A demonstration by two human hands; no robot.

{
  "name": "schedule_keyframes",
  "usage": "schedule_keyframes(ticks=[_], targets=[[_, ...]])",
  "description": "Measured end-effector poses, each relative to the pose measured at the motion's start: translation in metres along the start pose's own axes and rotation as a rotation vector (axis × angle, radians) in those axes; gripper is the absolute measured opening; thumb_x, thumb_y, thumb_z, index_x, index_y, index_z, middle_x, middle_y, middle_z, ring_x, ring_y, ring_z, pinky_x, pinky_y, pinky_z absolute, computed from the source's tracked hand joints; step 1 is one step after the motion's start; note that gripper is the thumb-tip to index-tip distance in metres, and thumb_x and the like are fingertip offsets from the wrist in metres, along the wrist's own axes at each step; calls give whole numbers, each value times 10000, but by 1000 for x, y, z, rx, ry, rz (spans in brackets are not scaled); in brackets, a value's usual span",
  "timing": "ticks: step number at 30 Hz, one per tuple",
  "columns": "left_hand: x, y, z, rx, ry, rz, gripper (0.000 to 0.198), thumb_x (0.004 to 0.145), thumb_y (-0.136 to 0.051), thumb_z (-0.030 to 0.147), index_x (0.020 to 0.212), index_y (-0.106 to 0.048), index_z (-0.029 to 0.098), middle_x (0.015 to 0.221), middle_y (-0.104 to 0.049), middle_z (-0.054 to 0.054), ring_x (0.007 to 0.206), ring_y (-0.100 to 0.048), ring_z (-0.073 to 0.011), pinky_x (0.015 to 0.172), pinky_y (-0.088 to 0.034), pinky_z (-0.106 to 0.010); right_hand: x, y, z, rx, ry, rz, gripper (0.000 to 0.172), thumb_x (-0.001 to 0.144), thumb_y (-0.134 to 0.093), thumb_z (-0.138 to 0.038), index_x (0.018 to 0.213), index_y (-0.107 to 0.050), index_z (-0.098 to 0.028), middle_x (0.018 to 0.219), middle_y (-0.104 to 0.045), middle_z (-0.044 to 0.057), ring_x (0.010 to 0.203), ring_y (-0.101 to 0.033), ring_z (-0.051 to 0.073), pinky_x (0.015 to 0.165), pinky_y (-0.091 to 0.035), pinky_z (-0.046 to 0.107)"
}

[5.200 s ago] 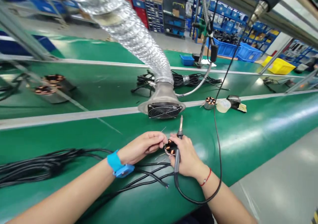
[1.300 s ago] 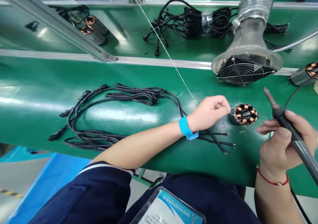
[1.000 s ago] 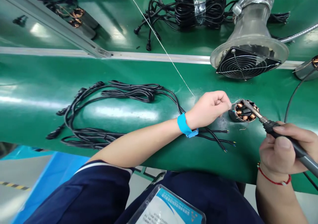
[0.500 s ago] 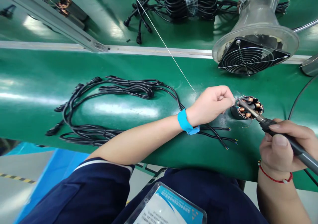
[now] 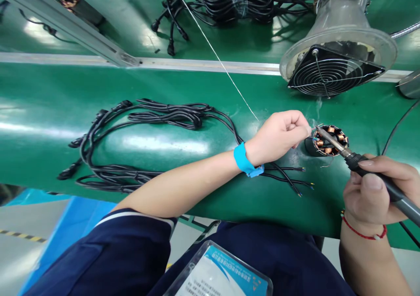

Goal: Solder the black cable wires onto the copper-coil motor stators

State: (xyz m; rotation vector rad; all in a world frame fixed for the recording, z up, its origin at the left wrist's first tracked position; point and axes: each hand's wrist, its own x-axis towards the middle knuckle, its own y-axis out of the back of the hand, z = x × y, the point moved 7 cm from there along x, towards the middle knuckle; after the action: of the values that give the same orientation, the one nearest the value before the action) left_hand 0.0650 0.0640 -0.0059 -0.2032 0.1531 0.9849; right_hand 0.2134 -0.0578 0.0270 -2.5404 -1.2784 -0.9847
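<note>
My right hand [image 5: 374,191] is wrapped around the dark handle of a soldering iron [image 5: 390,189]. The iron's metal tip reaches the left rim of a round motor stator [image 5: 331,141] with copper windings, which stands on the green surface. Beside that rim, my left hand [image 5: 284,132] is closed in a pinch on thin solder wire [image 5: 226,71], whose pale strand slants down from the top and passes behind the hand. Its end at my fingertips is too small to make out clearly. A wisp of smoke [image 5: 319,106] rises by the tip.
A fume extractor with a fan grille [image 5: 324,75] hangs just beyond the stator. Black cables [image 5: 164,116] lie to the left, their stripped ends [image 5: 300,182] under my left wrist. Behind the metal rail [image 5: 203,65] is a tied cable bundle [image 5: 238,1].
Smoke now shows more clearly, rising toward the fan. Beyond the rail, the cable bundle and the parts at upper left have shifted left. Both hands stay almost in place.
</note>
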Motion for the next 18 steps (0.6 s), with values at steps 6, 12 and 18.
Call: schedule_keyframes(ticks=[6, 12, 18], targets=[[-1, 0, 0, 8, 13, -7, 230, 790, -487, -14, 624, -492, 145, 472, -442, 88, 426, -356, -16, 429, -257, -172, 5, 0, 0, 39, 78, 14, 136, 772, -659, -324, 859, -725, -244, 576, -579, -41, 479, -535, 137, 473, -433, 316], [0, 0, 0, 8, 8, -9, 235, 799, -489, -9, 624, -486, 148, 467, -445, 89, 428, -356, -16, 442, -269, -175, 8, -5, 0, 20, 90, -77, 197, 759, -650, -251, 943, -719, -238, 601, -569, -41, 490, -529, 135, 461, -423, 310], [0, 0, 0, 11, 16, -5, 230, 798, -481, -12, 633, -490, 148, 469, -443, 92, 427, -354, -17, 448, -268, -178, 3, -5, -3, 23, 100, -84, 170, 762, -645, -221, 909, -729, -212, 676, -649, -14, 541, -574, 141, 526, -505, 340]])
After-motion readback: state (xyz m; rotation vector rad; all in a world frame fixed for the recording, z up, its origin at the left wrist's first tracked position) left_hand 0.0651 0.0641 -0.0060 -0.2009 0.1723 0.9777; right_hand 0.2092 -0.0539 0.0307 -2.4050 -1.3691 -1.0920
